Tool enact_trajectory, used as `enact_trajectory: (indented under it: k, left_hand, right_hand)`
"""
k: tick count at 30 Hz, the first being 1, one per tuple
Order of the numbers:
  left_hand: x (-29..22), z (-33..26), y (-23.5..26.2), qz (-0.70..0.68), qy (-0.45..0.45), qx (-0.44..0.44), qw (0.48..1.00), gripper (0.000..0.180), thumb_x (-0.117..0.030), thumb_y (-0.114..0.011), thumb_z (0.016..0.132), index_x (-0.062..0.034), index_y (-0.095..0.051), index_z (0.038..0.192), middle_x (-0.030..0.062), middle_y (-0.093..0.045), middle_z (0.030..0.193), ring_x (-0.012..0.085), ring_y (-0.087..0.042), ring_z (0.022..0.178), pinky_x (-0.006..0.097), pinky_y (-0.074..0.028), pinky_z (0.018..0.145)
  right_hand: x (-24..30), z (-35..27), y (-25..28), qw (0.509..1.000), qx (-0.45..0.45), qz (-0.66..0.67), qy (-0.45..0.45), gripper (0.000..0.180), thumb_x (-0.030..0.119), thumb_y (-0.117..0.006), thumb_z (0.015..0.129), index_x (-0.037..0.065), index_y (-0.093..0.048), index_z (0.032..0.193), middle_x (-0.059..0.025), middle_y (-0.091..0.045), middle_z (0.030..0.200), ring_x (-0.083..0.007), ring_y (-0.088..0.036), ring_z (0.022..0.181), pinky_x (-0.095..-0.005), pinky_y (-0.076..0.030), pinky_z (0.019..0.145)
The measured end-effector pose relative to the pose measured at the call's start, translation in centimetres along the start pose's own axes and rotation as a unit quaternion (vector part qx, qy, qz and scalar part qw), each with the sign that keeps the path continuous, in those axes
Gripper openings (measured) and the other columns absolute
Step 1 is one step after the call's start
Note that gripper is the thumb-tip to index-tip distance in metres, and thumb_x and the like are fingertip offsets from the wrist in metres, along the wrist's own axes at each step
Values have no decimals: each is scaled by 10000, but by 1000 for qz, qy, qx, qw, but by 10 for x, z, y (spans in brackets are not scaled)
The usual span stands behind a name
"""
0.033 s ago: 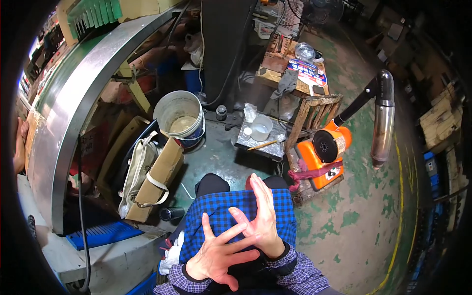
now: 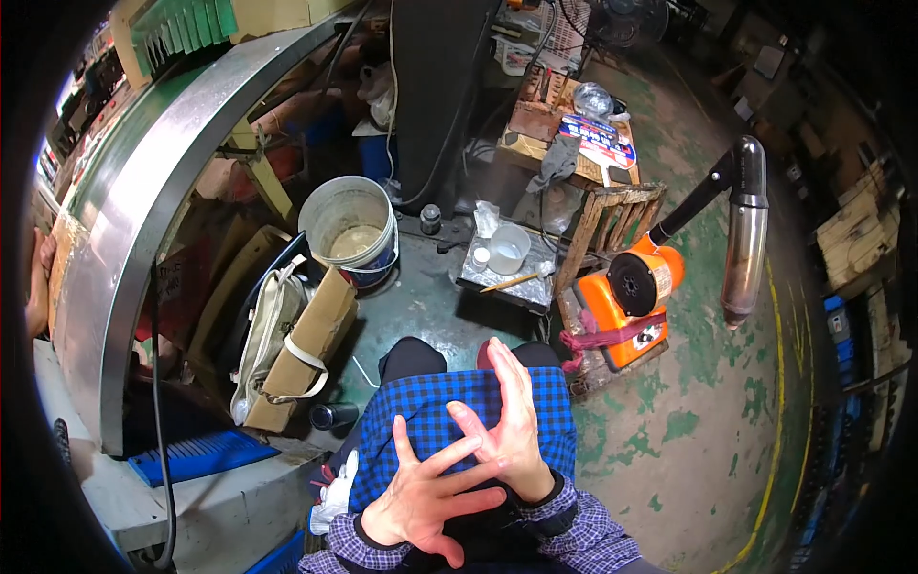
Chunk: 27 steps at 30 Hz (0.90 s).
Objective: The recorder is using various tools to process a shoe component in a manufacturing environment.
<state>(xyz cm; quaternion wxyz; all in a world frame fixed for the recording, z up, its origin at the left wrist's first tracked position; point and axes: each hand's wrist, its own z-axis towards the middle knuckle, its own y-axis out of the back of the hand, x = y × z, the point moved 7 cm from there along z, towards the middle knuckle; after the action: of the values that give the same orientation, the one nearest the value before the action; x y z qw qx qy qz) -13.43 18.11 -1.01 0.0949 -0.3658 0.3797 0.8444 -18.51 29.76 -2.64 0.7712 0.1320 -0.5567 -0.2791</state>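
My left hand (image 2: 430, 497) is bare and spread, its fingers reaching across toward my other palm. Beside it, my right hand (image 2: 507, 426) is raised with fingers stretched out and nothing in them. The left fingertips overlap the right hand near its thumb; whether they touch I cannot tell. Both hands hover over a blue and black checked apron (image 2: 411, 397) on my lap. At my left side, by the wrist, lies a white glove (image 2: 335, 497).
Ahead stands a white bucket (image 2: 349, 225), with a cardboard box (image 2: 304, 359) and cream bag (image 2: 263, 325) nearer on the left. A foil-covered stand (image 2: 526, 287) holds a plastic cup (image 2: 509, 249) and brush (image 2: 516, 281). An orange hot-air blower (image 2: 622, 330) stands right; a metal-edged conveyor (image 2: 143, 191) curves left.
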Motion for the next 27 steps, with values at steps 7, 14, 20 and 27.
enact_trajectory:
  k: [7, 14, 20, 27]
  left_hand:
    - [-7, -2, -3, 4, -15, -3, 1000, 844, -775, -256, 731, -121, -537, 1185, 108, -539, 1219, 392, -360, 1237, 639, 151, 946]
    - [0, -6, -16, 145, 41, -12, 988, 645, -750, -205, 744, -362, -608, 1065, -61, -481, 1284, 196, -303, 1277, 681, 206, 880]
    - [6, -5, -7, 194, 75, -71, 976, 642, -763, -211, 741, -336, -659, 915, -52, -490, 1272, 231, -295, 1279, 686, 191, 890]
    - [6, -14, -11, 93, 76, -46, 992, 610, -753, -320, 719, -309, -656, 969, -15, -466, 1305, 242, -277, 1289, 692, 199, 869]
  right_hand:
    - [-9, -1, 4, 996, -10, 75, -53, 623, 176, -688, 750, -43, -395, 1254, -231, -435, 1259, -358, -408, 1174, -398, -335, 979]
    - [-1, -7, -6, 1000, 4, 27, -7, 617, 192, -674, 752, -33, -399, 1257, -226, -416, 1284, -375, -396, 1183, -431, -306, 989]
    - [12, -14, -14, 997, 67, -31, -13, 669, 256, -644, 751, 4, -359, 1301, -170, -338, 1368, -349, -311, 1263, -578, -170, 1002]
    - [15, -9, -11, 988, 58, -143, -4, 743, 334, -687, 708, 3, -370, 1293, -201, -313, 1372, -389, -287, 1269, -587, -203, 987]
